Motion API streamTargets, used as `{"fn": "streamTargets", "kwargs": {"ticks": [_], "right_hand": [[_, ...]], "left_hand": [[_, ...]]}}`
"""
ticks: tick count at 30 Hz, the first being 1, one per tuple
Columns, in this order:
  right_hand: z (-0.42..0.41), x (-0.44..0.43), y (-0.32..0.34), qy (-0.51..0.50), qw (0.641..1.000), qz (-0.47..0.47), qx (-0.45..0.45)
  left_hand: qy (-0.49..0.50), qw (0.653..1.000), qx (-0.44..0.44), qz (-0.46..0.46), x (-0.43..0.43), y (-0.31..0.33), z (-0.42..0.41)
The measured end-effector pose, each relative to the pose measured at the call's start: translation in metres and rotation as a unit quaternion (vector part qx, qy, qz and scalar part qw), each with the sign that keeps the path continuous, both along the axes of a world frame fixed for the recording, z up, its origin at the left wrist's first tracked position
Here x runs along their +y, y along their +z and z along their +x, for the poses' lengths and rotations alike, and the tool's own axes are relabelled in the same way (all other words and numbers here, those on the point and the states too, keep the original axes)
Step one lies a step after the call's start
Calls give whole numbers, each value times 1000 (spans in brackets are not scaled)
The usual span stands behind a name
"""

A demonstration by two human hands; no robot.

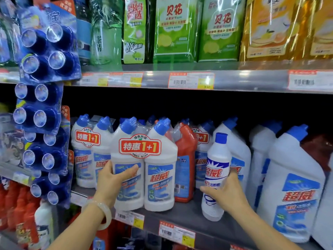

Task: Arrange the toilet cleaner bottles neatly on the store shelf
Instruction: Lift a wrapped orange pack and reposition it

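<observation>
A shrink-wrapped twin pack of white toilet cleaner bottles (144,165) with blue caps and a red "1+1" label stands at the front of the grey shelf (183,215). My left hand (113,183) grips its left bottle, thumb across the front label. My right hand (225,193) grips a slim white bottle (217,168) with a flat blue cap, tilted slightly, its base near the shelf's front edge. Another twin pack (88,152) stands behind at the left. A red bottle (185,163) stands between the two held items.
Large white cleaner bottles (295,184) fill the shelf's right side. Blue toilet-block packs (45,98) hang on a strip at the left. Green and yellow detergent bottles (174,29) line the upper shelf. Price tags (176,231) run along the shelf edges. Red bottles sit on the shelf below at left.
</observation>
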State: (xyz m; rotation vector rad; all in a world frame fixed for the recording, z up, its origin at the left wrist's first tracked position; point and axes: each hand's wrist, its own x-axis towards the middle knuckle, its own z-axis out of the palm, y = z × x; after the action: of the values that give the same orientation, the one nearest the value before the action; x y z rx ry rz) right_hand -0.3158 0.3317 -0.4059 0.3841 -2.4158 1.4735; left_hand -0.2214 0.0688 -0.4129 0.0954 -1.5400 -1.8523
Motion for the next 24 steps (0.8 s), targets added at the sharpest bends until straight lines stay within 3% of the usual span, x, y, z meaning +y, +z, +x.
{"fn": "streamTargets", "kwargs": {"ticks": [3,6,9,14,19,24], "right_hand": [[24,-1,32,-20,990,6,136],[40,-24,71,68,972,29,224],[24,-64,86,98,975,81,184],[-1,-91,71,35,999,-26,19],[5,-99,45,-12,991,-120,50],[6,-103,6,48,991,-110,-55]], "left_hand": [[0,1000,6,9,-3,-2,2],[2,1000,6,14,-6,-7,7],[16,1000,10,23,-6,-12,14],[55,997,39,39,-8,-15,29],[93,990,49,90,-17,-22,36],[109,986,55,116,-16,-24,38]]}}
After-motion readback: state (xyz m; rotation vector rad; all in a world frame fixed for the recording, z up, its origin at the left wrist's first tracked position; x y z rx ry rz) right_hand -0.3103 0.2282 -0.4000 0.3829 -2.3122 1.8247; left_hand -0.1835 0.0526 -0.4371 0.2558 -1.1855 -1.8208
